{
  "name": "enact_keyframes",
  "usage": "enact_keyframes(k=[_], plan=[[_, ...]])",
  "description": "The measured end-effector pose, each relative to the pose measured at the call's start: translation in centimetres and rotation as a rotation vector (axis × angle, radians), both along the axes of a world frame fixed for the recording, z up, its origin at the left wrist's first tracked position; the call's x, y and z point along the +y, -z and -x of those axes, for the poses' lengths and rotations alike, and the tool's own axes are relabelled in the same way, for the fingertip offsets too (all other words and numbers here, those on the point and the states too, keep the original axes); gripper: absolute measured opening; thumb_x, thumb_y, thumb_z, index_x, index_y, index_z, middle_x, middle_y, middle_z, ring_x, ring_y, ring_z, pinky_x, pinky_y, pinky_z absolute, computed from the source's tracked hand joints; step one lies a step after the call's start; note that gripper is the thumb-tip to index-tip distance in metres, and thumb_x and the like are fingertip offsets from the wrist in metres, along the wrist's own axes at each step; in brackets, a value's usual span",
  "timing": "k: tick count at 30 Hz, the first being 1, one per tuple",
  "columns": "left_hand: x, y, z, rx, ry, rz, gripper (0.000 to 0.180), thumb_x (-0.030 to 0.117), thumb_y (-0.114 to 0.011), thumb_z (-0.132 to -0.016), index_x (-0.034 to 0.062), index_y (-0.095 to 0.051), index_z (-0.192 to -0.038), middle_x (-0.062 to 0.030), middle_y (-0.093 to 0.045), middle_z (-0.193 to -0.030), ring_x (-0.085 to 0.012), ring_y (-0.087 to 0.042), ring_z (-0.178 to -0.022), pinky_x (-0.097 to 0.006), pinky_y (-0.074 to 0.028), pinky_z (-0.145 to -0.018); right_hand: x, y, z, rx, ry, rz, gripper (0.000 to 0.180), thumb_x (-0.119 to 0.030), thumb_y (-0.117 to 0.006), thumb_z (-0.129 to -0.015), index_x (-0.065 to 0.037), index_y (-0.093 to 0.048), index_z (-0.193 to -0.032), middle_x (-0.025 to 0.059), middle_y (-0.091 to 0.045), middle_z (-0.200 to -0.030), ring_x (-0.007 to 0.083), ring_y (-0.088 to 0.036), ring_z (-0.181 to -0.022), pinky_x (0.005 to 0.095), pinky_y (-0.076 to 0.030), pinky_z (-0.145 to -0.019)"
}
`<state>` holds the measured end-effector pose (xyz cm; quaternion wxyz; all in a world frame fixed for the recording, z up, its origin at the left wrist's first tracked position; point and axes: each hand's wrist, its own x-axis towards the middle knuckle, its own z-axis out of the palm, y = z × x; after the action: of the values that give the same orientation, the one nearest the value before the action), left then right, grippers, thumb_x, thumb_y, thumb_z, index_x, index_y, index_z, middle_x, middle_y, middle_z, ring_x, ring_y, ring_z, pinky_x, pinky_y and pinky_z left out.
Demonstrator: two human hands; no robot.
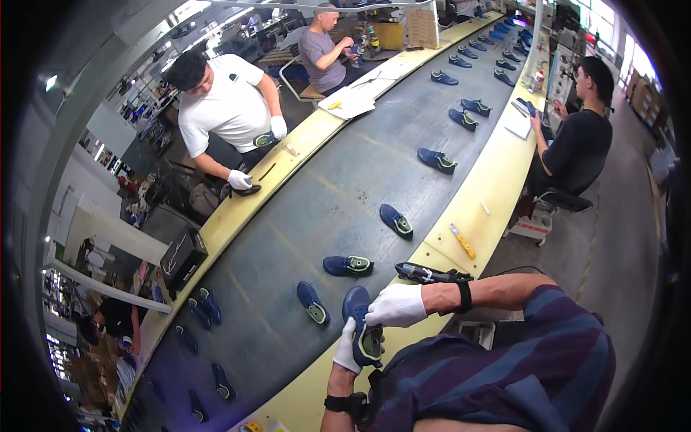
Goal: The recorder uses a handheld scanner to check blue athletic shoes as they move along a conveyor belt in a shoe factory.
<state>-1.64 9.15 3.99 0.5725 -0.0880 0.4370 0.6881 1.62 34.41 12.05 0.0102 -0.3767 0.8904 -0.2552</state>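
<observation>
Both my hands wear white gloves and grip one blue shoe (356, 306) with a green insole at the near edge of a dark conveyor belt (317, 209). My left hand (347, 347) holds the shoe's heel end from below. My right hand (395, 306) lies over its upper side, toward the toe. Just beyond them on the belt lie two more blue shoes (312, 301) (348, 266). A black hand tool (430, 273) rests on the yellow side ledge (461, 216) close to my right wrist.
Several blue shoes run along the belt into the distance. A yellow-handled tool (463, 242) lies on the ledge. A seated person in black (576, 144) works on the right. A person in a white shirt (223, 108) and another in grey (320, 50) work on the left.
</observation>
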Motion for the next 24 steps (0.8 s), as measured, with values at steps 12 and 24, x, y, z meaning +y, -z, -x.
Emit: enact_keyframes(k=[12,24], plan=[[-1.6,8.5,0.7,0.002,0.037,0.082,0.07,0.067,-0.046,-0.103,0.0051,-0.064,-0.13,-0.0145,-0.074,-0.101,-0.0289,-0.075,-0.085,-0.041,-0.063,-0.071,-3.5,8.5,0.7,-0.536,0.214,-0.058,0.024,-0.03,-0.074,-0.084,-0.009,-0.065,-0.091,0.0168,-0.069,-0.082,0.0397,-0.069,-0.08,0.0491,-0.053,-0.069],[-1.9,18.2,-1.2,1.063,0.57,0.667,0.078,0.042,-0.083,-0.077,0.0008,-0.057,-0.139,-0.0271,-0.068,-0.13,-0.0394,-0.068,-0.121,-0.046,-0.055,-0.101,-9.7,26.8,4.0,-0.549,0.242,-0.116,0.028,-0.025,-0.066,-0.082,-0.005,-0.077,-0.098,0.021,-0.076,-0.091,0.0432,-0.074,-0.09,0.0499,-0.058,-0.076]])
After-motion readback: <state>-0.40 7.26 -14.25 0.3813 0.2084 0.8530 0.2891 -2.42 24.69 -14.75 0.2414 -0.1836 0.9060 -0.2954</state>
